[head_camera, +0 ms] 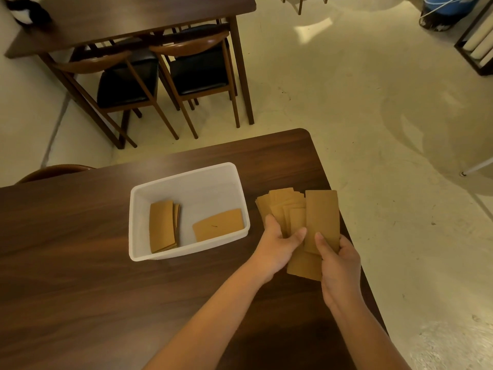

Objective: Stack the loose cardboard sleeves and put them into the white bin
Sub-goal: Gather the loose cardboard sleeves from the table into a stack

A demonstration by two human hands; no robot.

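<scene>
A white bin (pixel 186 180) stands on the dark wooden table (pixel 80 263). Inside it a small stack of brown cardboard sleeves (pixel 161 225) leans at the left, and a single sleeve (pixel 218 225) lies at the right. To the right of the bin, several loose sleeves (pixel 282 204) are fanned out near the table's right edge. My left hand (pixel 277 244) grips the lower ends of the fanned sleeves. My right hand (pixel 338 263) holds a long flat sleeve (pixel 321 214) upright beside them, with more sleeves under it.
The table's right edge runs just right of my right hand, with pale floor beyond. Another dark table (pixel 133 20) with two black-seated chairs (pixel 125 84) stands across the aisle. A chair back (pixel 53 172) shows at the near table's far left edge.
</scene>
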